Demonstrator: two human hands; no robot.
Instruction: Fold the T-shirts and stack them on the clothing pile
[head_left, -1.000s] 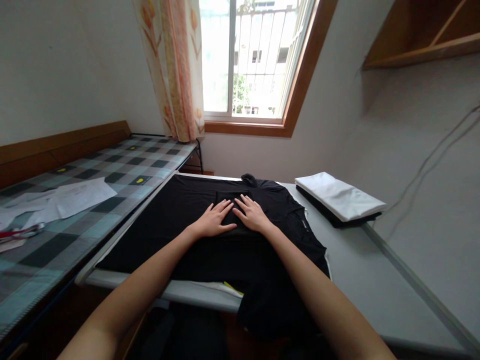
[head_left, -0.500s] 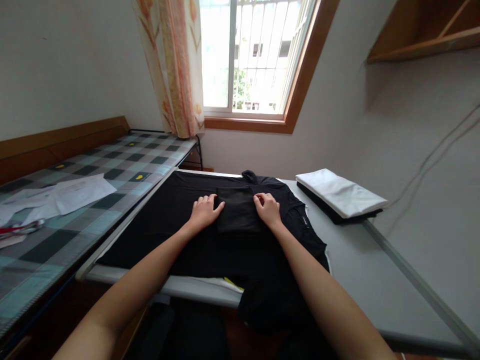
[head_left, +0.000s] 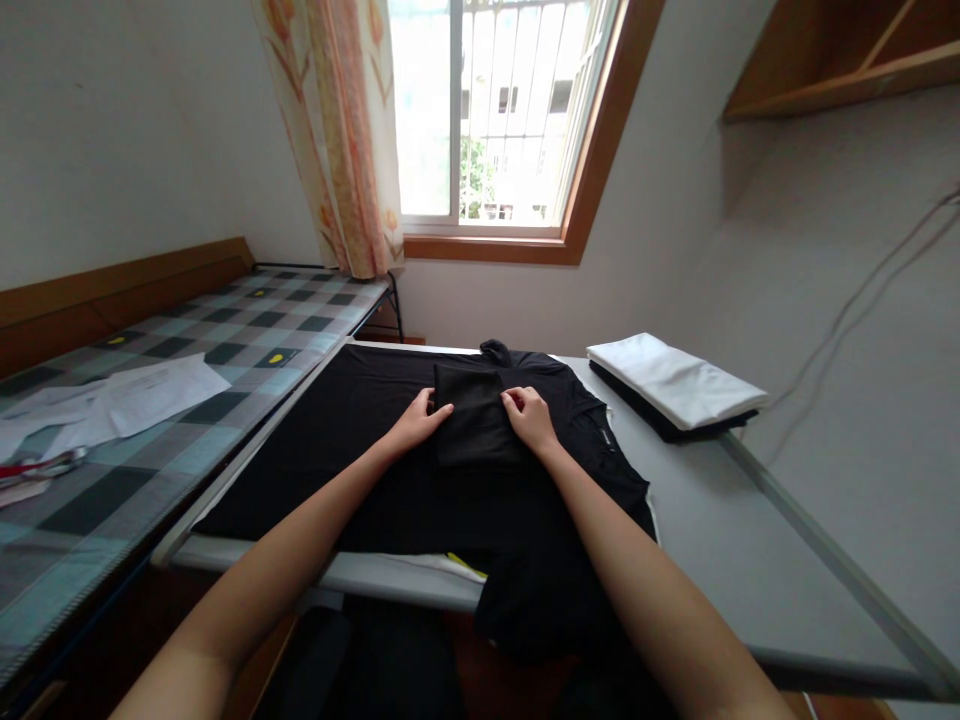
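A small folded black cloth [head_left: 474, 425] lies over the middle of a black T-shirt [head_left: 315, 440], which is spread flat on a grey-white table [head_left: 720, 520]. At the cloth's left edge is my left hand [head_left: 420, 420], thumb on top and fingers curled at the side. My right hand [head_left: 531, 418] pinches the cloth's right edge between thumb and fingers. The far edge of the cloth looks slightly raised off the shirt. One sleeve of the T-shirt hangs over the table's front edge, beside a strip of white and yellow fabric.
To the right on the table sits a stack of folded white and black cloth [head_left: 675, 380]. A bed with a checked cover [head_left: 300, 305] stands on the left, bearing loose papers [head_left: 142, 400]. Ahead is a barred window [head_left: 510, 120] with a flowered curtain [head_left: 352, 140]; a wooden shelf [head_left: 847, 90] hangs upper right.
The left hand's fingers have closed around the folded cloth's left edge, and the cloth's far edge has lifted a little. The right hand has shifted slightly inward. The view has tilted slightly.
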